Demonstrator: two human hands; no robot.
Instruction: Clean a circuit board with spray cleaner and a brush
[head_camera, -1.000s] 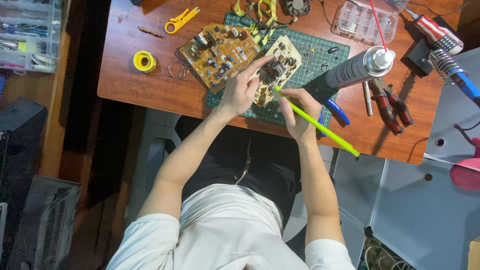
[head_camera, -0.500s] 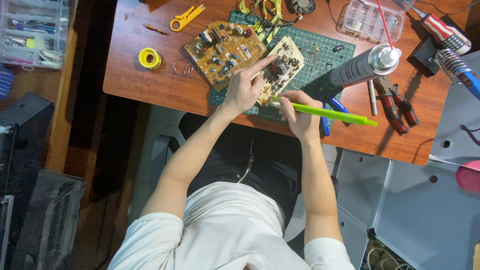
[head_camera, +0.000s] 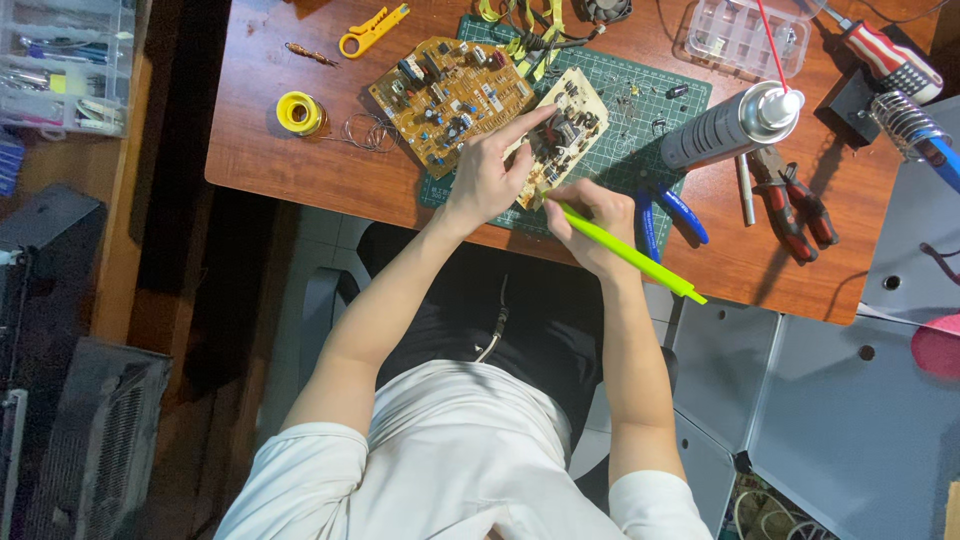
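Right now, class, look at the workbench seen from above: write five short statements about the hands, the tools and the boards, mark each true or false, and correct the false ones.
1. The right hand holds a bright green tool. True.
2. The left hand rests on the pale circuit board. True.
3. The spray can stands upright. False: it lies on its side.
4. The yellow solder spool sits on the green cutting mat. False: it sits on the bare wooden table, left of the mat.
5. The red-handled pliers lie right of the spray can. True.
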